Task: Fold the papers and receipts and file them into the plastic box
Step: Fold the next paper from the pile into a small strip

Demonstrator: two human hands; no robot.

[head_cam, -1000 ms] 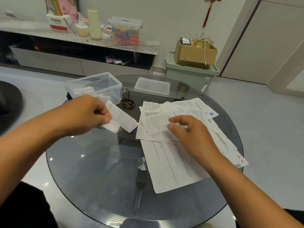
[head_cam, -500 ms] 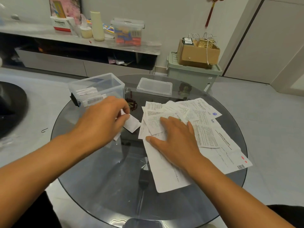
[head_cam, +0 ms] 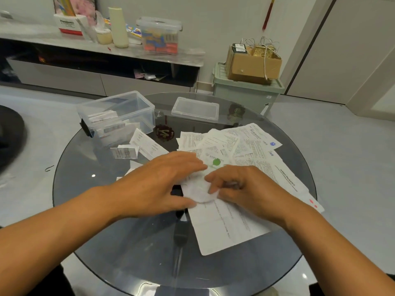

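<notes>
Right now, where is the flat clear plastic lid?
In the head view, the flat clear plastic lid lies at the far edge of the round glass table, right of the open clear plastic box.
</notes>
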